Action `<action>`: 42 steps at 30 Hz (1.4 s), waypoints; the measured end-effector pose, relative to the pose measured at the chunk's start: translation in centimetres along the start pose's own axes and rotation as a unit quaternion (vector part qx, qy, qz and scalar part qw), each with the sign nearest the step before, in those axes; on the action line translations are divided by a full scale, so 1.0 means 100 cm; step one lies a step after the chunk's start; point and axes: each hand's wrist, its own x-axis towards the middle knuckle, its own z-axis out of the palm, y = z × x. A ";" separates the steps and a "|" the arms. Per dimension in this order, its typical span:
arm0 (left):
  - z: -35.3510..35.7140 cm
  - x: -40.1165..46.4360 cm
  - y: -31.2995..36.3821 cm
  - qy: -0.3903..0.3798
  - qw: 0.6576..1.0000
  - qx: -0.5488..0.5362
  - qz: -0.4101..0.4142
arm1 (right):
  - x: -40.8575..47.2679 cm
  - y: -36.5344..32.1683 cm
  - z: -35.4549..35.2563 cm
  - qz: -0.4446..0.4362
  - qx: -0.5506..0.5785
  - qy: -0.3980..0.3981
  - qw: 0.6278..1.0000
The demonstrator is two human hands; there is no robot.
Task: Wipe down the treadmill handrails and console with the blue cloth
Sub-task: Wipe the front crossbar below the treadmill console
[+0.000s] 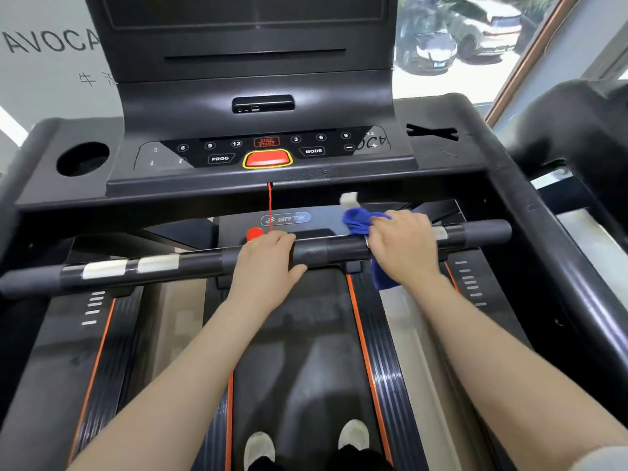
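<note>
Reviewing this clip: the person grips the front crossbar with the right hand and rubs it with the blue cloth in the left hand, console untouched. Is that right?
Not quite: the hands are swapped. In the head view the left hand grips the front crossbar bare, and the right hand holds the blue cloth against it. Neither hand touches the console.

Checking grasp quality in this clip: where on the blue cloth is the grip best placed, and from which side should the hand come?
Probably at the middle of the blue cloth, where it drapes over the front handrail, coming from above. One end bunches behind the bar and the other hangs below it, so a grip wrapped round cloth and bar together keeps both ends. The right hand holds it this way.
</note>
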 end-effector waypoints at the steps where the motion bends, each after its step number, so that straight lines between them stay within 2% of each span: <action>1: 0.001 0.002 0.003 0.000 1.000 0.025 -0.002 | -0.005 0.022 0.001 0.016 -0.006 -0.009 1.000; 3: 0.001 0.005 0.007 0.002 0.998 0.055 -0.013 | -0.015 0.067 0.003 0.068 -0.002 -0.007 0.998; 6: 0.000 0.009 0.008 -0.002 0.998 0.045 -0.035 | -0.025 0.105 0.011 0.120 0.011 0.027 0.992; 10: -0.002 0.010 0.012 -0.015 0.998 0.019 -0.065 | -0.016 0.083 0.011 0.201 0.025 0.044 0.978; 14: -0.003 0.007 0.020 -0.002 0.996 0.031 -0.085 | -0.007 0.030 0.001 0.130 0.030 0.068 0.989; 17: 0.001 0.002 0.025 0.025 0.995 0.020 -0.097 | -0.005 -0.023 -0.003 0.086 0.090 0.021 0.992; 19: 0.003 0.000 0.030 0.037 0.993 0.016 -0.107 | -0.007 -0.043 -0.002 0.067 0.117 0.022 0.991; 25: 0.006 -0.005 0.034 0.051 0.990 -0.006 -0.129 | -0.013 0.006 0.009 -0.032 0.087 0.036 0.995; 30: 0.008 -0.005 0.036 0.060 0.991 0.005 -0.117 | -0.031 0.089 0.008 0.040 0.031 0.045 0.998; 33: 0.007 -0.006 0.036 0.068 0.991 0.001 -0.115 | -0.041 0.113 0.013 0.091 0.021 0.061 0.994; 38: 0.006 -0.005 0.037 0.093 0.989 -0.008 -0.118 | -0.031 0.084 0.017 0.205 0.040 0.047 0.977; 42: 0.001 0.000 0.034 0.085 0.987 -0.033 -0.130 | -0.021 0.050 0.004 0.213 0.078 -0.025 0.974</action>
